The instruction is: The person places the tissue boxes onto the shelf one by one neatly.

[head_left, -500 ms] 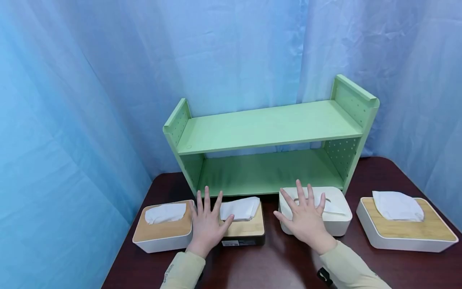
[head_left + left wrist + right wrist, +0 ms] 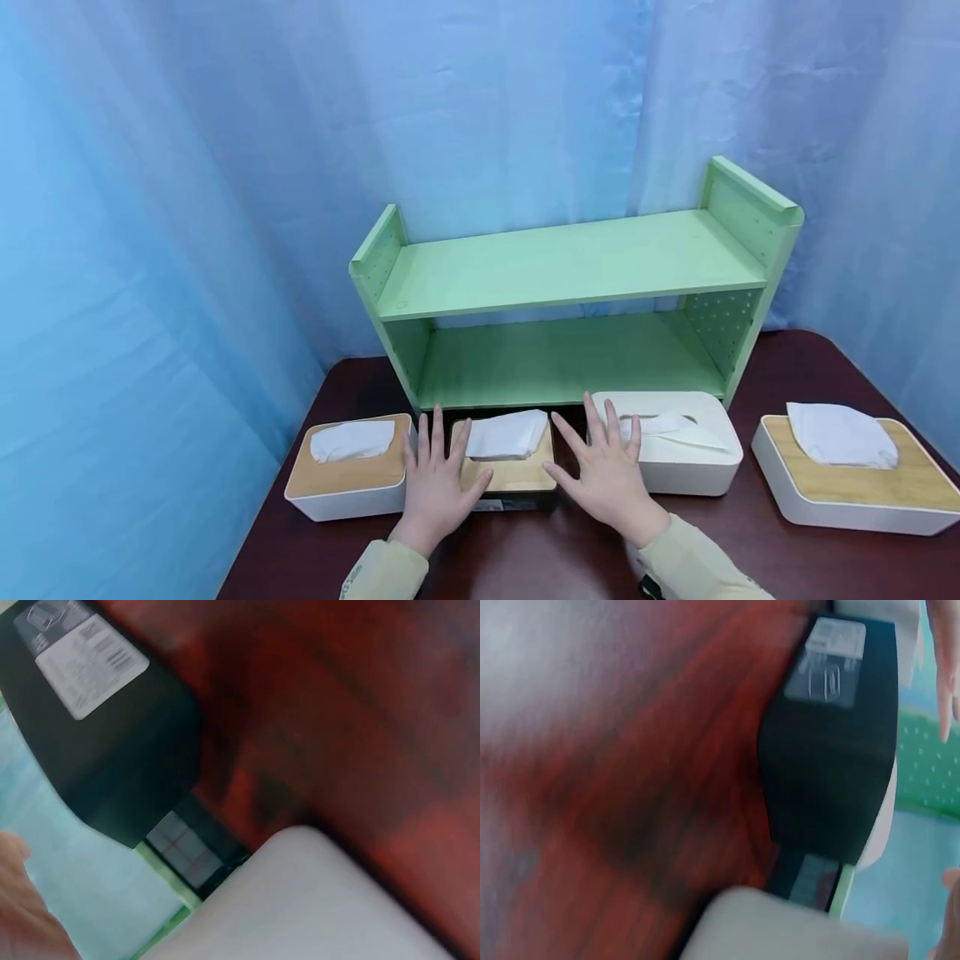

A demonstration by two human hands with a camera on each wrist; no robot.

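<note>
My left hand (image 2: 437,496), its fingers spread, hovers between a white tissue box with a tan lid (image 2: 303,475) and a black tissue box with a pale wood lid (image 2: 517,479). On the black box's other side is my right hand (image 2: 609,479), fingers also spread, in front of the left end of an all-white tissue box (image 2: 693,477). Neither hand grips anything. In the left wrist view the black box (image 2: 142,742) shows a label on its side, and the right wrist view shows the same box (image 2: 829,772). Whether any finger touches a box I cannot tell.
Behind the boxes stands a green two-tier shelf (image 2: 570,262) on the dark red-brown table (image 2: 510,558). At the far right lies a white tissue box with a bamboo-look lid (image 2: 825,483). Blue curtains (image 2: 510,117) hang behind and to the left.
My right hand has moved left, from over the all-white box toward the black box. The left hand has shifted slightly lower. The view has turned a little, so the shelf and boxes appear further right.
</note>
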